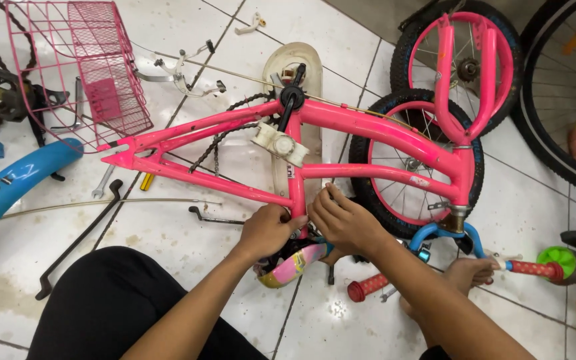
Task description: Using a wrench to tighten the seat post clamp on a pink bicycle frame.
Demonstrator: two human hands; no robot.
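Note:
A pink child's bicycle frame point(361, 127) lies upside down on the white tiled floor, its fork point(465, 73) pointing away from me. My left hand point(268, 230) grips the seat tube where it meets the saddle. Beside it, my right hand point(341, 219) pinches the same joint with its fingertips. The multicoloured saddle point(295, 265) shows under my hands. Blue handlebars point(445, 235) with red grips point(368, 287) rest on the floor under the frame's head tube. A loose chain point(225, 137) hangs across the frame.
A pink wire basket point(95, 67) sits far left, a blue mudguard point(8, 190) below it. Two small wheels point(401, 167) lie under the frame, a large wheel point(568, 100) at far right. Tools and a black rod point(78, 240) lie on the floor. My black-clad knee point(121, 300) is near.

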